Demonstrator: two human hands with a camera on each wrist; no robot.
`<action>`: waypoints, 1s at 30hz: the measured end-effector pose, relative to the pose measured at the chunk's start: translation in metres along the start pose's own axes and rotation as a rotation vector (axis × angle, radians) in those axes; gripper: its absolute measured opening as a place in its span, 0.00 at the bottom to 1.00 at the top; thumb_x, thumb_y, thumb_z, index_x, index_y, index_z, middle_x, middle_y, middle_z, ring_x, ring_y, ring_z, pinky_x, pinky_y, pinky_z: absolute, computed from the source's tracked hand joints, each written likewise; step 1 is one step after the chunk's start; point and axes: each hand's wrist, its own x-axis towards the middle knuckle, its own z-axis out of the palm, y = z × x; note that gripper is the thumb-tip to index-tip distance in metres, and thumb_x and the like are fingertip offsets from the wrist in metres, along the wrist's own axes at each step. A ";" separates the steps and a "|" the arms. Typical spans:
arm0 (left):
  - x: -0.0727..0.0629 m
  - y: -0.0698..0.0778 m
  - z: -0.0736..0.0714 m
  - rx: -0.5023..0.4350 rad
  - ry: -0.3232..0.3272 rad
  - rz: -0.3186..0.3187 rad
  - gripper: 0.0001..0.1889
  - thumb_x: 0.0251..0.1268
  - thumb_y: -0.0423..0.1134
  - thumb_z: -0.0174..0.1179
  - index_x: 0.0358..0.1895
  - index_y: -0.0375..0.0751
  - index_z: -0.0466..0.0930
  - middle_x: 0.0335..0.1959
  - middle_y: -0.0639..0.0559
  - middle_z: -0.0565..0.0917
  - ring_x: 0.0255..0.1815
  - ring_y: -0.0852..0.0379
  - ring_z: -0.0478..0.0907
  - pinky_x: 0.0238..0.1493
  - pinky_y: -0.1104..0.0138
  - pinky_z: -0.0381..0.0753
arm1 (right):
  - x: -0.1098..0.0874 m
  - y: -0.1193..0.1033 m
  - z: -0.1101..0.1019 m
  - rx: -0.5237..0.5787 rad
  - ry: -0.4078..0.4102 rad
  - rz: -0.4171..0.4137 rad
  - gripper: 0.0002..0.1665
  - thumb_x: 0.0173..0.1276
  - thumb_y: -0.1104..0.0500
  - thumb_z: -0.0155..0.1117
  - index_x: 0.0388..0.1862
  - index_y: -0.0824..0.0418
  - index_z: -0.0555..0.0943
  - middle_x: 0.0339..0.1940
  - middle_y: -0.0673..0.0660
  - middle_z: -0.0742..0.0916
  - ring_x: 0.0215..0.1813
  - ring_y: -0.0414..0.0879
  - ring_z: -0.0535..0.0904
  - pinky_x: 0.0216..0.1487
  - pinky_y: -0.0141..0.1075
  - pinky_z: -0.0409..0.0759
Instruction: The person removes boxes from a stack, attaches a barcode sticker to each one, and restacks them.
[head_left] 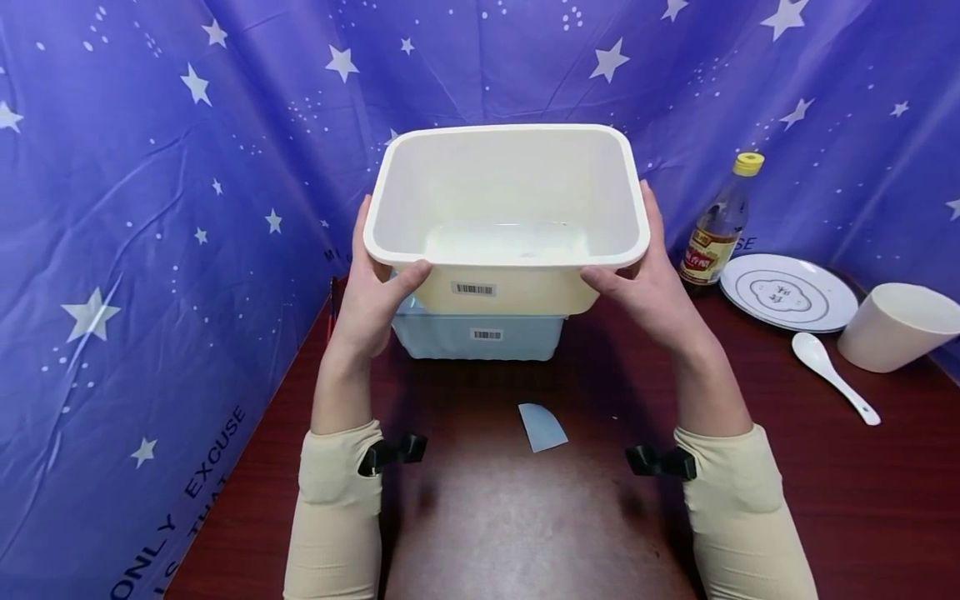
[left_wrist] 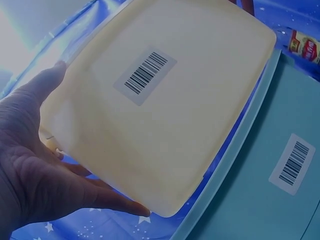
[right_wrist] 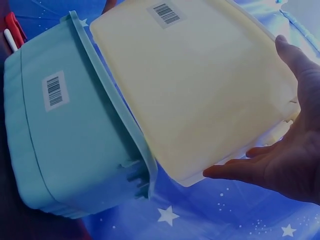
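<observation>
A cream plastic storage bin (head_left: 474, 302) with a barcode label is held up between both hands, its opening tilted toward me. The left hand (head_left: 367, 304) grips its left end, thumb at the front rim and fingers along the side. At the other end the right hand (head_left: 656, 292) holds it the same way. Just behind and below stands a light blue bin (head_left: 442, 337) with its own barcode label, its top mostly hidden by the cream one. In the left wrist view the cream bin's labelled wall (left_wrist: 165, 120) rises above the blue bin's rim (left_wrist: 232, 150).
On the dark table, a light blue paper piece (head_left: 543, 427) lies in front of the bins. To the right are a sauce bottle (head_left: 708, 242), stacked white plates (head_left: 787, 292), a tilted white cup (head_left: 885, 337) and a white spoon (head_left: 832, 379). Starry blue curtains (head_left: 480, 67) enclose the table.
</observation>
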 end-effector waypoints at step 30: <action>0.000 -0.006 -0.021 -0.051 0.045 -0.009 0.57 0.56 0.38 0.74 0.81 0.54 0.41 0.74 0.34 0.60 0.68 0.39 0.65 0.58 0.57 0.76 | 0.011 0.029 0.032 0.021 0.071 -0.145 0.67 0.63 0.48 0.74 0.84 0.50 0.36 0.80 0.61 0.59 0.74 0.54 0.61 0.60 0.37 0.73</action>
